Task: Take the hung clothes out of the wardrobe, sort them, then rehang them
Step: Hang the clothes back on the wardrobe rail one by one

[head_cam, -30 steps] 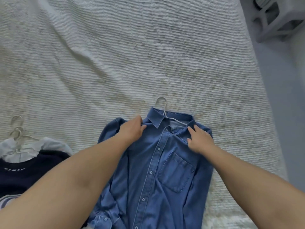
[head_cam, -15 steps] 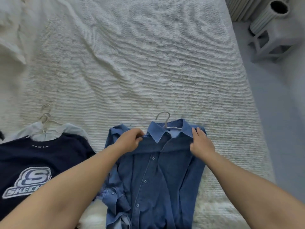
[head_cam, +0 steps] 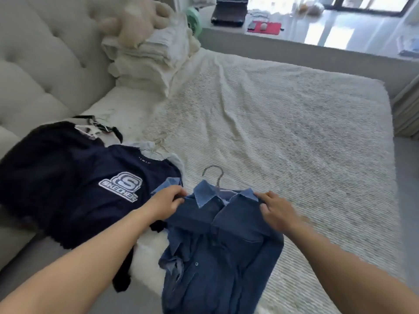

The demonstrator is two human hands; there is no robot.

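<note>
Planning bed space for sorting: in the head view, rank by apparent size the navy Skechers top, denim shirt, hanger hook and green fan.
1. navy Skechers top
2. denim shirt, close behind; it lies nearer the camera, so this order is unsure
3. green fan, far off and partly hidden
4. hanger hook

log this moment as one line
phase: sorting | hands: left hand, right hand grip denim shirt shoulders | hanger inside | on bed

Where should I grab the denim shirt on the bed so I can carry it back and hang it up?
Probably by the hanger hook, from the far side above the collar. It sticks out clear of the denim shirt, lying bare on the bedspread. The left hand and right hand grip the shoulders, so one must let go.
</note>
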